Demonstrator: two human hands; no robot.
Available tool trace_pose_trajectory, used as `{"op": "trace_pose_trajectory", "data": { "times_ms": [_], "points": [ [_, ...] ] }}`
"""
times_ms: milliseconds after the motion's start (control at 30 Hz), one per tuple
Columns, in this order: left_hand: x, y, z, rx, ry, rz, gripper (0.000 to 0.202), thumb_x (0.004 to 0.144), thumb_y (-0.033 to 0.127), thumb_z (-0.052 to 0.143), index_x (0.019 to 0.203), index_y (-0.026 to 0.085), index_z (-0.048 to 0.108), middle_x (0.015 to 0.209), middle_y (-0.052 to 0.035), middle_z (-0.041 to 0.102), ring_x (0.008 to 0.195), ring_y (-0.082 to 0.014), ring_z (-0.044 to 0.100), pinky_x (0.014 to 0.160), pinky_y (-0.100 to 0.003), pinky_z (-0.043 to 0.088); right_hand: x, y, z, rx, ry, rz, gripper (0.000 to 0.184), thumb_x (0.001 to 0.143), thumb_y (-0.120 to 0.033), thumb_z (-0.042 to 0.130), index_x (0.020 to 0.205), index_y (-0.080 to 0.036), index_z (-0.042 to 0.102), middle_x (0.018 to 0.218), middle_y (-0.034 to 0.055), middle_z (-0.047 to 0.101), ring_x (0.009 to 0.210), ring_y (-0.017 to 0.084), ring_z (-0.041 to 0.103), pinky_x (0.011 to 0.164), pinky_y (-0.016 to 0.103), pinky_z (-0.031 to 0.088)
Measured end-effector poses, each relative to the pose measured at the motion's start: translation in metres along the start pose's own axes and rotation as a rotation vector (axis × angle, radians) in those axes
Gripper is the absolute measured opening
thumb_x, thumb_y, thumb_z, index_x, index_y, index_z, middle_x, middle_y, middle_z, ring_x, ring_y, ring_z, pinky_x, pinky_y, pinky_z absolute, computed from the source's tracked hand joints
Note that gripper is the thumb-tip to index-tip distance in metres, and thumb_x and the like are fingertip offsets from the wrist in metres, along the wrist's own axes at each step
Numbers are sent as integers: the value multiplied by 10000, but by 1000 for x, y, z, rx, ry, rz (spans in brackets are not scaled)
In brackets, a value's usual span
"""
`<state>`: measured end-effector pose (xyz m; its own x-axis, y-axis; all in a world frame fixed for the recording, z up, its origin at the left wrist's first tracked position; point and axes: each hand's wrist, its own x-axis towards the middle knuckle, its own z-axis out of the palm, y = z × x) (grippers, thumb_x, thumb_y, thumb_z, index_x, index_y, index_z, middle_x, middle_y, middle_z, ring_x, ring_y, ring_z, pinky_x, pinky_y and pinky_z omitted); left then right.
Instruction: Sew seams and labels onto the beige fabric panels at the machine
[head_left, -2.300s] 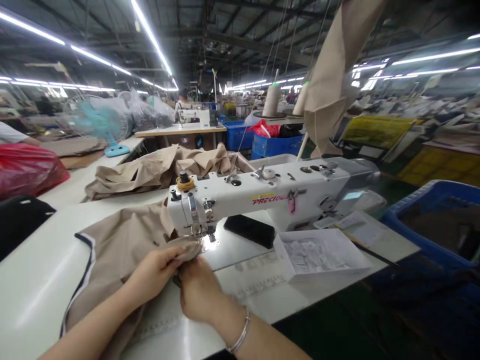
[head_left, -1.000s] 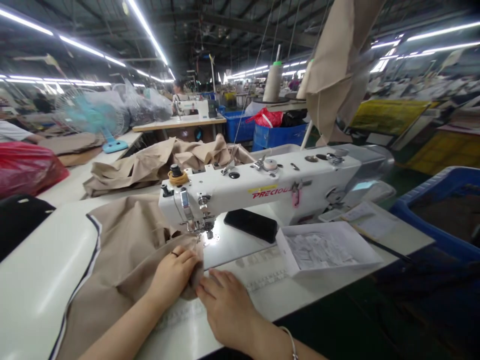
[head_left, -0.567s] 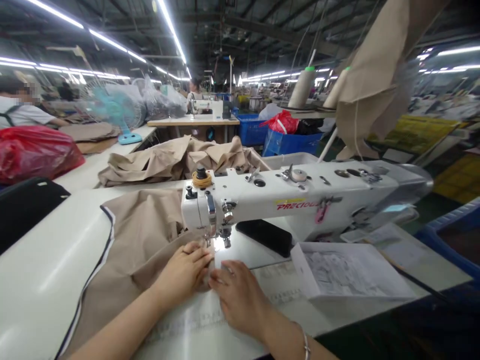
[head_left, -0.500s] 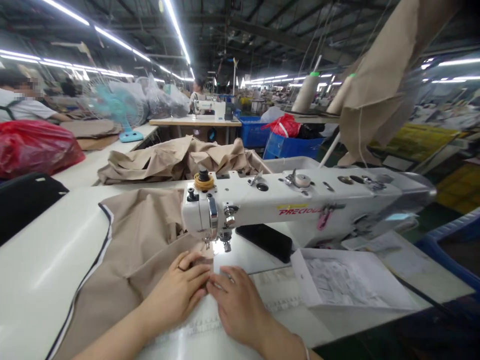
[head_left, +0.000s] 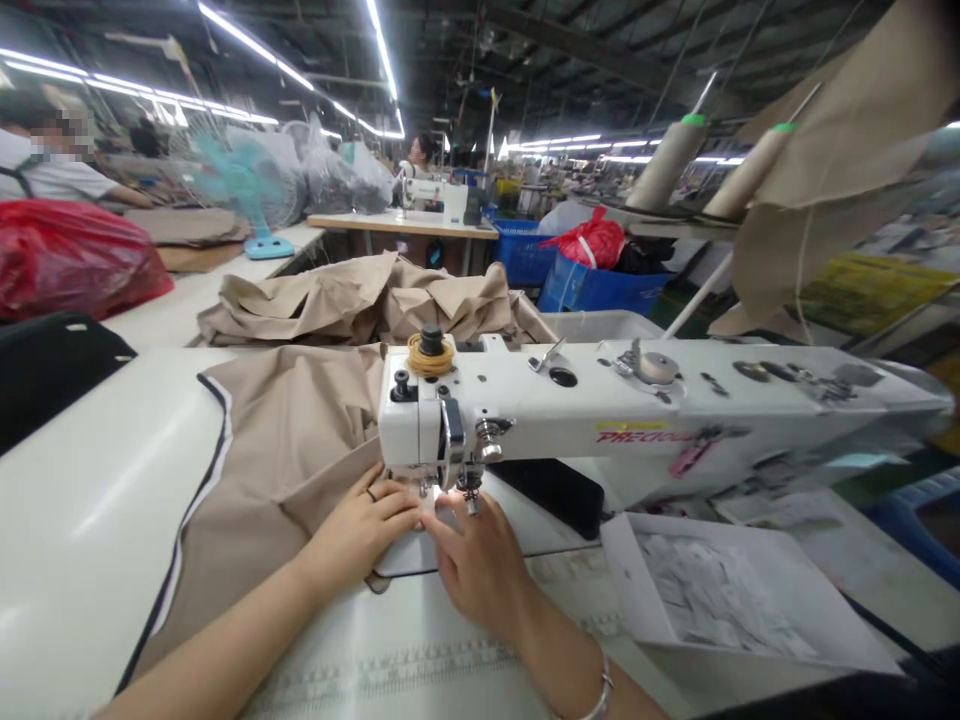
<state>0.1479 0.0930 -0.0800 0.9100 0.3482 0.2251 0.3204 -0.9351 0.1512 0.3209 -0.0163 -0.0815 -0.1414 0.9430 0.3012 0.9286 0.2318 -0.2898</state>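
Beige fabric (head_left: 262,450) with a dark and white edge spreads over the table left of a white sewing machine (head_left: 540,405). My left hand (head_left: 356,530), a ring on one finger, lies on the fabric just before the presser foot (head_left: 427,488), fingers stretched out. To the right, my right hand (head_left: 484,560) has its thumb and forefinger bent together, close to my left fingertips, below the needle area. What the right fingers hold is too small to make out. A small fabric corner (head_left: 379,583) shows under my left wrist side.
A black phone (head_left: 551,495) lies behind my right hand. A white box (head_left: 750,590) of small white pieces stands at the right. Heaped beige fabric (head_left: 360,300) lies behind the machine, with thread cones (head_left: 667,165) at back right. A person (head_left: 56,160) sits at far left.
Both hands have moved forward, closer to the presser foot. My left fingers lie flatter. The view has shifted, so the machine appears farther right.
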Motion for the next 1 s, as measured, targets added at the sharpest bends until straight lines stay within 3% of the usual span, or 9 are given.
{"op": "trace_pose_trajectory", "data": {
  "times_ms": [300,633,800,933,1000],
  "points": [
    [27,-15,-8,62,-22,-13,244,880,178,417,896,211,657,782,-25,692,864,-205,591,983,-457,301,2,2,0,-18,-45,84,454,800,-226,501,1253,-234,472,1193,111,462,1133,296,357,980,475,306],
    [24,-17,-3,26,95,28,206,863,166,463,865,210,665,717,-16,695,799,-187,615,966,-456,344,3,3,0,-1,-32,67,442,786,-218,511,1228,-223,496,1201,113,470,1108,283,376,953,452,325],
    [26,-19,1,-6,60,-65,184,844,159,494,859,216,668,786,-26,695,796,-187,615,981,-490,340,3,3,0,-11,-14,59,431,774,-208,515,1205,-229,513,1191,118,482,1110,291,384,939,464,339],
    [22,-13,1,34,104,-152,228,794,76,492,839,207,673,868,-47,671,935,-213,581,969,-459,384,0,2,3,-22,-3,63,432,757,-179,525,1185,-239,525,1190,116,488,1107,300,409,926,470,369],
    [8,-9,1,79,155,-201,357,736,-3,449,946,193,660,1032,-89,629,1051,-240,532,943,-429,424,-3,3,8,-29,22,48,431,754,-160,516,1179,-235,526,1191,116,490,1106,300,425,922,475,386]
  ]
}}
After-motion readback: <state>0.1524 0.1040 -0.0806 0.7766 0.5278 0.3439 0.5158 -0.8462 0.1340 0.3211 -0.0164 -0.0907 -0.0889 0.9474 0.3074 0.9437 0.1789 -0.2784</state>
